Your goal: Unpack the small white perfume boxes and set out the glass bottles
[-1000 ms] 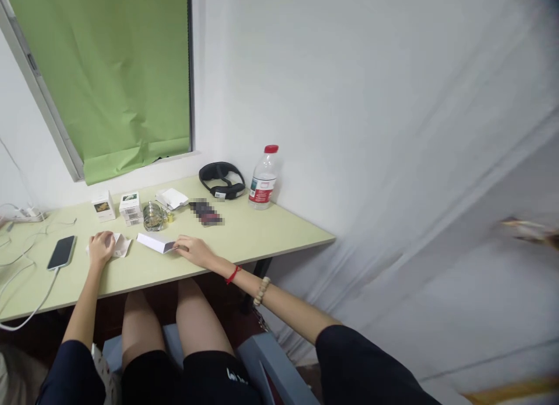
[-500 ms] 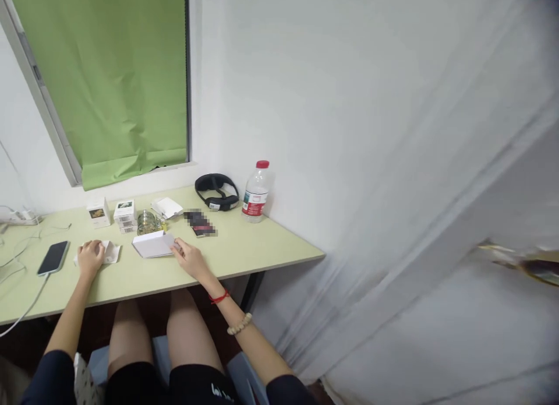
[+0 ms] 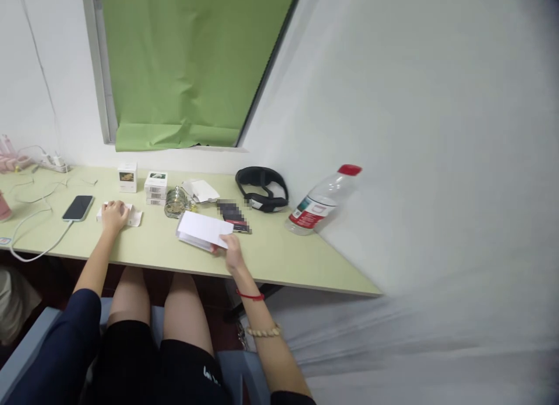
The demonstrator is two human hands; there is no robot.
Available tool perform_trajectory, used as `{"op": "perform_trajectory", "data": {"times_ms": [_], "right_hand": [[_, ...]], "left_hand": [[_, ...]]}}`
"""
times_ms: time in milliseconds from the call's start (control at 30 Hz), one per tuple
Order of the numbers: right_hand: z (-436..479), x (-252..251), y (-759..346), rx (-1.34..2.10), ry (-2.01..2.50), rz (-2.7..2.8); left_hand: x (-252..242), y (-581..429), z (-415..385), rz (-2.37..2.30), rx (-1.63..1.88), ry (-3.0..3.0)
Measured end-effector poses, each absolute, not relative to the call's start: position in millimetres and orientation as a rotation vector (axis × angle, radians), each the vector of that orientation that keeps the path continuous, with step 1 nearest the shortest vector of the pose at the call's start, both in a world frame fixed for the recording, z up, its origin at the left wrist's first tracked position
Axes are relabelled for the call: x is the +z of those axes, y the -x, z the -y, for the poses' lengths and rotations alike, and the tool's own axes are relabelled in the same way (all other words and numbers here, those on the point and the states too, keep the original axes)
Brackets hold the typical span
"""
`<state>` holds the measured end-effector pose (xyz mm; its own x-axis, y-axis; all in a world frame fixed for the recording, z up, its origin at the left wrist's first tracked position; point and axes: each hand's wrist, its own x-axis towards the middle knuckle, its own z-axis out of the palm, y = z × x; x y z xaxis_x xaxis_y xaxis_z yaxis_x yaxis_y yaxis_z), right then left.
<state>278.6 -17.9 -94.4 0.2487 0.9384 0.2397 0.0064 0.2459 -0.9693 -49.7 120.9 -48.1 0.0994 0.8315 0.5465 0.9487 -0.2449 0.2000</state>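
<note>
My right hand (image 3: 233, 253) grips the right end of a white box (image 3: 204, 227), thumb and fingers closed on its edge. The box is tilted above the front half of the table, and its inside is hidden. My left hand (image 3: 114, 215) rests on the table with curled fingers over a small white carton (image 3: 136, 218). Flaps of that carton stick out on both sides of the hand; the rest lies under it. Just behind the white box is a glass jar (image 3: 175, 202) with yellowish contents.
Small white boxes (image 3: 156, 189) stand stacked at the back, with a single box (image 3: 127, 178) beside them. A charging phone (image 3: 78, 208) lies left. To the right are a blurred dark phone-like item (image 3: 236, 218), a black headset (image 3: 262, 189) and a plastic bottle (image 3: 312, 207) near the wall.
The view has swung left and tilted. My right hand has turned the white box, so a broad white face now shows on top. My left hand stays on the small carton.
</note>
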Motion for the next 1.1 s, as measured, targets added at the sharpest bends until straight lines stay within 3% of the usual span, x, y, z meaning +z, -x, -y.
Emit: {"op": "perform_trajectory", "data": {"times_ms": [400,767,1100], "right_hand": [[22.1,-94.1,-275.2,0.862,1.193,0.999],[39.7,-96.3,-339.9,0.781,1.303,0.713],[59.4,-88.9,-354.9,0.999,1.258,0.754]], "left_hand": [[-44.5,51.4,-111.1,1.812,-0.922,2.202],[-42.5,46.4,-107.9,1.855,-0.949,2.250],[-40.0,37.8,-103.7,1.849,-0.931,2.278]]}}
